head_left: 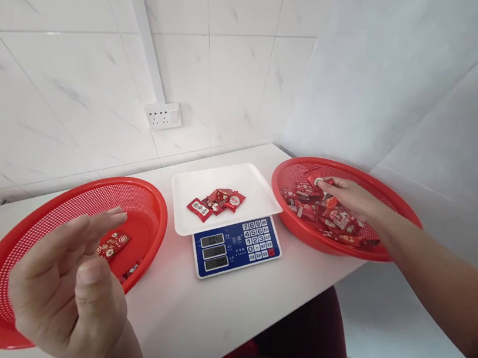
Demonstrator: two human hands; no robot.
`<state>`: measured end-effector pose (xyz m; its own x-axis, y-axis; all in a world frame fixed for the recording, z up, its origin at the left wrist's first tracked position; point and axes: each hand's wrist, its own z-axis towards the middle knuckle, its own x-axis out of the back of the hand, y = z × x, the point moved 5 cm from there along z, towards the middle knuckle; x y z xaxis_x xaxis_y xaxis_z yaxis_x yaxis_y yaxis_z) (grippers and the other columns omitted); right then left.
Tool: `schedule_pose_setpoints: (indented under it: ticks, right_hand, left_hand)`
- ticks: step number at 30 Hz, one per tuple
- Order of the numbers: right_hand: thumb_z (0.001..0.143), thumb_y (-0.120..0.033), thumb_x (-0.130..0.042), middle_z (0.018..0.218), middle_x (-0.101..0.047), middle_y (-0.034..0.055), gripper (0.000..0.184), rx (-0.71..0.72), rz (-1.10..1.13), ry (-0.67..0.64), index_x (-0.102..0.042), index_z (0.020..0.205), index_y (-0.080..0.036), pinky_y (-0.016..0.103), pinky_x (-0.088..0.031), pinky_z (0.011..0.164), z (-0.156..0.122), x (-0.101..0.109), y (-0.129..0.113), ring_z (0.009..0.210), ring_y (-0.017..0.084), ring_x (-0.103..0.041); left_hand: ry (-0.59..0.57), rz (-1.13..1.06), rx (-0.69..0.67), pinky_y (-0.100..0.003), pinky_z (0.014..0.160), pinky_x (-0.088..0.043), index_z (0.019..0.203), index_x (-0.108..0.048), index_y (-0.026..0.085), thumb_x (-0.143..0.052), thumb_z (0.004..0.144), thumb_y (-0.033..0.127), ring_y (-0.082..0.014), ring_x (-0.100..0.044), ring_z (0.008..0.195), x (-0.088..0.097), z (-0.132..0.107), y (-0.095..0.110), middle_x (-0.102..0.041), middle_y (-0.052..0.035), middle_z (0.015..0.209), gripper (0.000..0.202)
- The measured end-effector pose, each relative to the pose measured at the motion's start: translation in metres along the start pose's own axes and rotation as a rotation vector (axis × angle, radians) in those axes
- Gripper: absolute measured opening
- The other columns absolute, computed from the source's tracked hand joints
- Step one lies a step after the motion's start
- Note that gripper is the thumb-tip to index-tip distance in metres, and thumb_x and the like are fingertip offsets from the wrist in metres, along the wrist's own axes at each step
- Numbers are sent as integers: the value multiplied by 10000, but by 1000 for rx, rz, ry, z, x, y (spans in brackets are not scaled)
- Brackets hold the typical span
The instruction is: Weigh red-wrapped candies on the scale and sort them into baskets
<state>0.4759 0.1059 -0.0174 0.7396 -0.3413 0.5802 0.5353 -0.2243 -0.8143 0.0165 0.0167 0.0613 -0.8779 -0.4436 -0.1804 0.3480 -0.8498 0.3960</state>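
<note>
My right hand (pixel 347 195) reaches over the right red basket (pixel 406 223) and pinches a red candy packet (pixel 314 177) between thumb and fingers. Beneath it lie many loose red-wrapped candies (pixel 340 220). My left hand (pixel 72 286) is raised in front of the left red basket (pixel 0 264), palm turned inward, fingers extended and thumb apart, with nothing in it. Inside that basket a red packet (pixel 114 243) shows past the fingers; the hand hides part of the basket. Between the baskets, several red candy packets (pixel 216 202) rest on the scale's white tray (pixel 189 181).
The blue panel of the digital scale (pixel 236 247) faces me, with lit displays and a keypad. Both baskets and the scale stand on a white table (pixel 184 313) against a tiled wall. A wall socket (pixel 163 115) sits above the table's back edge.
</note>
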Motion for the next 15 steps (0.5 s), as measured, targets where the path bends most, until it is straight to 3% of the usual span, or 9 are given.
schedule_pose_setpoints:
  ticks: [2,4,6,10,15]
  right_hand:
    - [834,-455,-577,1062,-691,86,299,-52,35,-57,-648,973,-199,271,-485,716,-5,-9,-11,876,177,-642]
    - [837,-485,-560,1067,-685,70,327,-15,-23,-73,-638,1001,-213,287,-464,769,-11,-19,-30,911,183,-624]
    - [842,-521,-535,1015,-692,62,358,85,-140,-106,-640,1003,-219,308,-448,771,-18,-35,-55,879,195,-619]
    - [865,-551,-464,931,-699,54,382,300,-355,-302,-646,980,-236,329,-439,701,-37,-85,-95,764,202,-618]
    - [878,-544,-412,1079,-673,62,417,551,-581,-408,-654,1103,-289,341,-448,692,-55,-145,-116,925,260,-628]
  left_hand:
    - [-12,-33,-36,-438,649,-577,1105,-677,231,-625,830,261,-226,-693,773,-2,2,4,-710,-40,884,282]
    - [-33,-60,-39,-426,667,-581,1109,-666,205,-615,842,249,-217,-695,781,-5,3,6,-705,-45,891,275]
    - [-53,-67,-25,-422,687,-579,1116,-656,192,-604,850,231,-216,-696,801,-6,4,8,-703,-49,911,273]
    - [-79,-49,-25,-400,672,-566,1131,-641,199,-594,850,211,-213,-696,806,-3,3,13,-702,-35,908,285]
    - [-97,-17,8,-420,737,-575,1162,-621,231,-560,876,209,-200,-689,850,1,4,19,-686,-16,930,294]
